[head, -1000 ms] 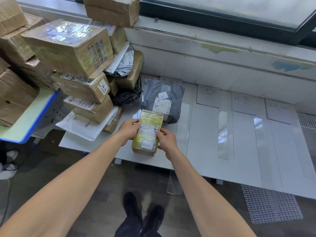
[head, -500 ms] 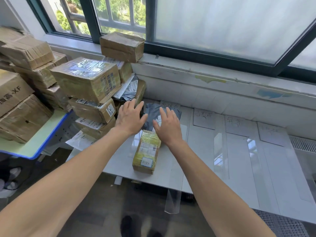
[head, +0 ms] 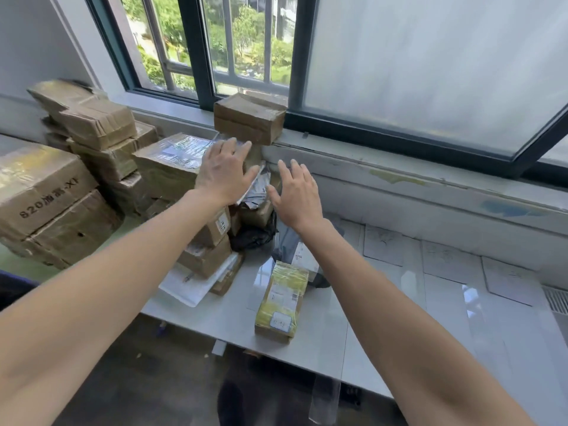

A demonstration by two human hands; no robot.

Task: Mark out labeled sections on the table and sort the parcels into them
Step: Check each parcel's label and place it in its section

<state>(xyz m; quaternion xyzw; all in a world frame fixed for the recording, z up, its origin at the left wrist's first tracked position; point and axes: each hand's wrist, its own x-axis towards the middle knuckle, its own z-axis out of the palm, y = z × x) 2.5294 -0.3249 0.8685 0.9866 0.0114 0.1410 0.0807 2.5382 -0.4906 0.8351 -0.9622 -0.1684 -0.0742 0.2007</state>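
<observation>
1. The table fills the view from 3 to 6 o'clock. Clear tape strips run across it from the wall side to the near edge, evidently as section dividers. One end hangs over the near edge.

2. The unsorted pile of parcels occupies 9 to 11 o'clock, stacked several high against the wall. It serves as the supply stock and lies outside the marked sections.

3. A brown box sits on the window sill at 12 o'clock, just above the pile.

4. A yellow-taped parcel lies flat at the centre, label side up, in the leftmost section. Judged as already sorted. A grey bag parcel lies just behind it, at its 12 o'clock, partly hidden by the right forearm.

5. Paper labels lie along the wall edge at 2 to 3 o'clock, one heading each section. The writing is too small to read.

6. The left hand is extended at 11 o'clock over the pile's top parcel, fingers straight and spread, holding nothing. Contact cannot be confirmed.

7. The right hand is at 12 o'clock, fingers likewise apart and empty. Judged step: reaching with both hands for the next parcel.
</observation>
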